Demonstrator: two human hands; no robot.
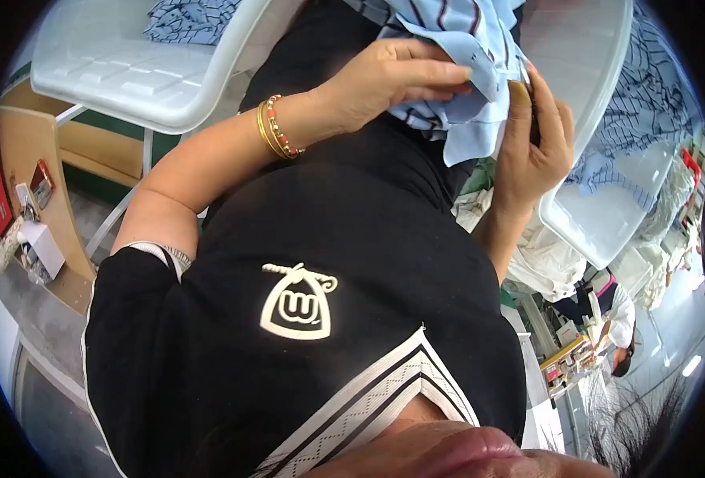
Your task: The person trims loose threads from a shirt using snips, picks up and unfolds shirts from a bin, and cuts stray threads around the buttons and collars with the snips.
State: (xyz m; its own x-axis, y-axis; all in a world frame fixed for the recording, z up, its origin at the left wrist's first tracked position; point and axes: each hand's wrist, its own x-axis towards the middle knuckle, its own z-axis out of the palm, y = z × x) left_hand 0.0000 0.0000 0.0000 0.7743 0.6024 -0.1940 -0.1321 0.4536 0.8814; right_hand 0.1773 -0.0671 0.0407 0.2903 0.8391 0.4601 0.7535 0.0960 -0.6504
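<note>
A light-blue garment piece with dark stripes (448, 20) lies bunched over my lap. My left hand (404, 84), with bracelets at the wrist, pinches its plain light-blue edge between thumb and fingers. At the other side of the cloth, my right hand (537, 131) is closed around a small dark tool with a thin pale tip (525, 73). Most of that tool is hidden by the fingers, so its exact kind is unclear. The right thumb wears a yellowish cover (520, 94) and touches or nearly touches the fabric.
A white plastic chair (121, 92) at the upper left holds more striped cloth (189, 20). Patterned blue cloth (647, 95) is heaped on a white seat (595, 227) at the right. A wooden shelf unit (37, 159) stands far left. Another person (619, 323) is at the right.
</note>
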